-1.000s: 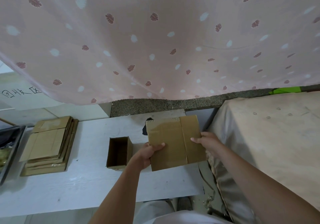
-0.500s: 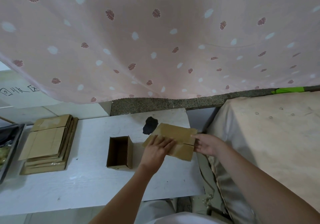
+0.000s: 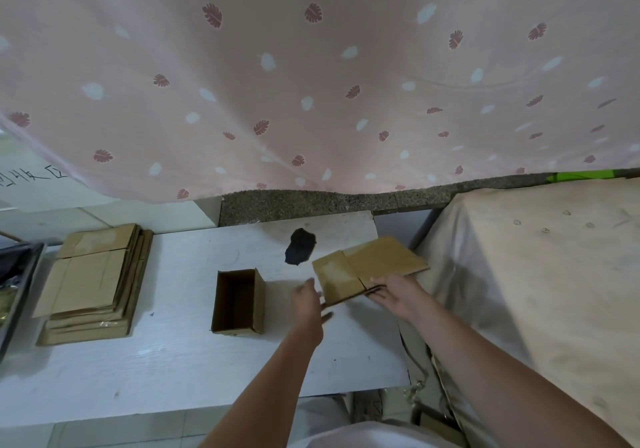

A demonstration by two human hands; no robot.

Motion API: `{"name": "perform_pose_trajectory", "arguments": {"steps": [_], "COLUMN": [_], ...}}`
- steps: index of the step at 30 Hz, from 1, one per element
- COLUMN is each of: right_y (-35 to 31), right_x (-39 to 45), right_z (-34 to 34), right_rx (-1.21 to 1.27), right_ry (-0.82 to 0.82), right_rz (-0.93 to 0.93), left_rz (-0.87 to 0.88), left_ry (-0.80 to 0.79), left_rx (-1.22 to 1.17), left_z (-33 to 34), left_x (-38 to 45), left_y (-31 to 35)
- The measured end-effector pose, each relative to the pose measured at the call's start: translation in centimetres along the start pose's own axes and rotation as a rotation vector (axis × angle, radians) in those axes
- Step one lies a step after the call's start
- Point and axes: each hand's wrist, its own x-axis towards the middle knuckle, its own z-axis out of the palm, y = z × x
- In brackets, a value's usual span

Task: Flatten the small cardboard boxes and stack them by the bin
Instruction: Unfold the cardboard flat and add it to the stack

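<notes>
Head view: flattened box (image 3: 369, 269) held at its near edge by right hand (image 3: 398, 295), fingers pinching it; left hand (image 3: 308, 304) just beside, fingers loose, holding nothing. Risk: a one-hand pinch may let the panels spring open (creases look fresh). Left of it, open box (image 3: 239, 300) stands on the bench (image 3: 173, 361), between it and the far-left stack (image 3: 93, 281).

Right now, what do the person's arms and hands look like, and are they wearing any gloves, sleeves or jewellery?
Both forearms are bare as far as the picture shows, with no sleeves on them. The left hand and the right hand wear no gloves, and no watch, ring or bracelet shows. At the bottom edge there is pale, whitish clothing on the body.
</notes>
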Motion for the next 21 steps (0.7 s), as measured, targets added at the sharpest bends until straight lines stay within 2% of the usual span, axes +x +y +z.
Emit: {"name": "perform_pose_trajectory", "arguments": {"steps": [1, 2, 5, 7, 9, 10, 12, 15, 17, 19, 21], "right_y": [0.2, 0.5, 1.0, 0.9, 0.1, -0.5, -1.4, -2.2, -2.3, -2.1, -1.3], "right_x": [0.0, -0.1, -0.4, 0.1, 1.0, 1.2, 1.8, 2.3, 2.3, 2.3, 2.7], "right_z": [0.3, 0.5, 0.5, -0.5, -2.4, -3.4, -5.0, -5.7, -5.2, -4.8, -4.5], "right_rx": [-0.002, -0.017, -0.089, -0.135, -0.225, -0.337, -0.660, -1.025, -1.044, -0.986, -0.912], "right_ry": [-0.007, -0.016, -0.015, 0.160, 0.419, 0.513, 0.571, 0.378, 0.175, 0.067, 0.083], "right_rz": [0.006, 0.019, 0.046, -0.006, -0.063, -0.097, -0.236, -0.436, -0.389, -0.310, -0.290], "left_rz": [-0.122, -0.154, -0.054, -0.018, -0.006, 0.009, 0.068, 0.178, 0.219, 0.254, 0.278], "left_ry": [-0.134, -0.214, -0.193, -0.190, -0.228, -0.253, -0.338, -0.510, -0.554, -0.486, -0.326], "left_rx": [-0.124, -0.141, -0.078, -0.105, -0.066, 0.009, 0.219, 0.477, 0.498, 0.412, 0.291], "left_z": [0.2, 0.4, 0.8, 0.6, -0.2, -0.7, -1.8, -2.6, -2.5, -2.1, -1.3], "left_x": [-0.1, -0.1, 1.1, 1.8, 2.2, 2.5, 2.7, 3.1, 3.2, 3.3, 3.7], "left_y": [0.3, 0.4, 0.2, 0.6, 1.7, 2.2, 3.4, 5.4, 6.3, 6.6, 6.0]}}
